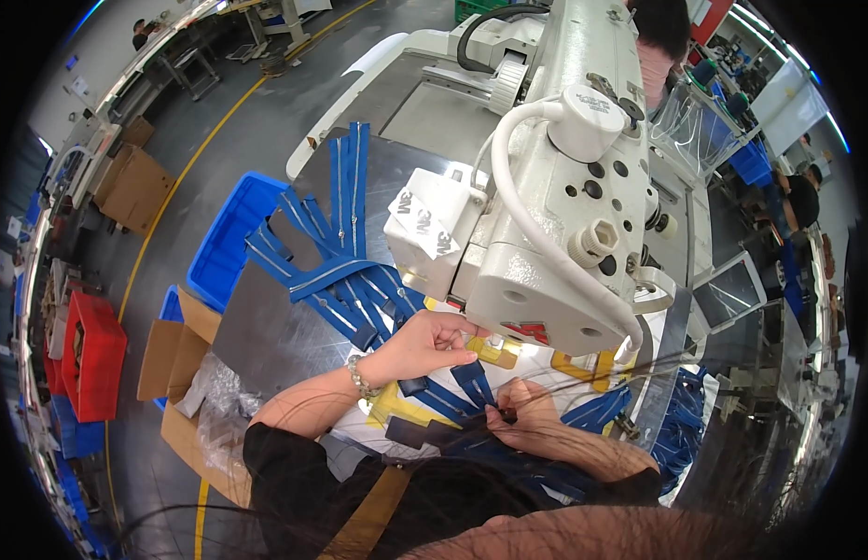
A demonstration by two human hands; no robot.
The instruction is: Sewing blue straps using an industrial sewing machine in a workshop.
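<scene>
Between the two hands, just below the white head of a sewing machine (546,261), lies a short blue zipper strip (473,385). The right hand (527,406) pinches its near end between thumb and fingers. The left hand (429,341) is just beyond it, thumb and forefinger brought close together; whether they grip anything cannot be told. Beyond and to the left of the left hand, further blue zippers (357,191) lie crossed over a metal worktop (266,327). Left of them stands a blue bin (230,219), its near rim close to the zippers. Left of the left forearm, an open cardboard box (156,359) holds crumpled clear plastic (224,397). Farther left, a red crate (100,364) contains brownish items too small to identify. Right of the right hand hangs a heap of blue zippers (681,434).
</scene>
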